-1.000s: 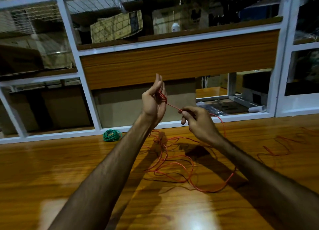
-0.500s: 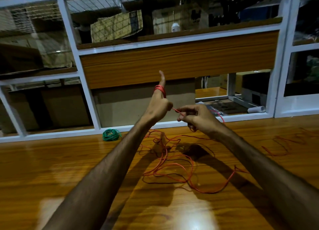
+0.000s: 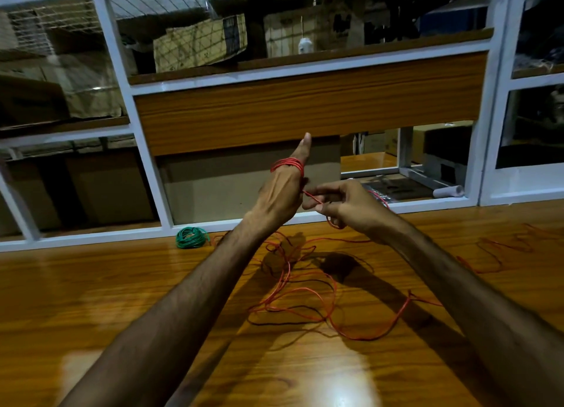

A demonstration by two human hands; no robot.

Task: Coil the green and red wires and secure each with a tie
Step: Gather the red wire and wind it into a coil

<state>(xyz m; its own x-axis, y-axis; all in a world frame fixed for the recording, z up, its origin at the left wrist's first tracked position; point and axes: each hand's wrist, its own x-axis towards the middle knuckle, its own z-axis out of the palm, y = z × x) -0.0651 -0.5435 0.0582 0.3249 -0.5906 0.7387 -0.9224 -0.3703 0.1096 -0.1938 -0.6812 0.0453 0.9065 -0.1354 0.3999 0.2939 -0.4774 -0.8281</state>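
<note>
My left hand (image 3: 279, 193) is raised above the wooden table, fingers pointing up, with several turns of the red wire (image 3: 288, 164) wound around them. My right hand (image 3: 345, 203) pinches the same red wire just to the right of it, a short taut length running between the two hands. The loose rest of the red wire lies tangled on the table (image 3: 305, 300) below the hands and trails off to the far right. A coiled green wire (image 3: 191, 237) rests on the table by the white frame, left of my left arm.
A white-framed partition (image 3: 146, 174) with a wood panel and glass openings stands along the table's far edge. A small white roll (image 3: 448, 191) lies behind the opening at right. Cardboard boxes fill the shelves beyond.
My left hand has turned from palm-facing to back-facing, taking more red wire around its fingers. My right hand has slid closer along the wire, and the loose loops on the table have shifted.
</note>
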